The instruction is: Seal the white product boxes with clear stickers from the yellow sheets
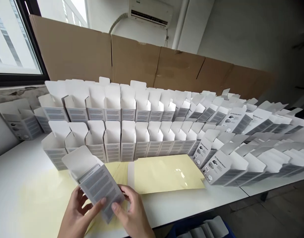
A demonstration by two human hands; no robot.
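**Two hands grip a white folding carton [99, 178] above a yellow sheet [166, 173]**

The carton is held up at the near edge of the work, tilted, with its grey printed panel facing the camera and its white top flaps open towards the far left. The left hand [77, 211] grips its lower left side and the right hand [133, 206] its lower right corner. The hands stay apart, with the bottom of the carton between them, and both thumbs rest on the printed panel. The carton's lower end hangs over the yellow sheet, though the view does not show whether it touches.

The sheet lies flat on a white table [25, 165], with a paler yellow area spreading to the left beneath the hands. Just beyond it stand two long rows of matching upright cartons [112, 142], their flaps raised. More cartons [216, 167] lie on their sides in overlapping rows to the right, some showing a printed brand name too small to read. Large brown cardboard sheets [132, 59] stand along the far side of the table, beside a window [13, 39] and below a wall-mounted air conditioner [150, 13]. A blue bin [198, 229] sits below the table's near edge at lower right.
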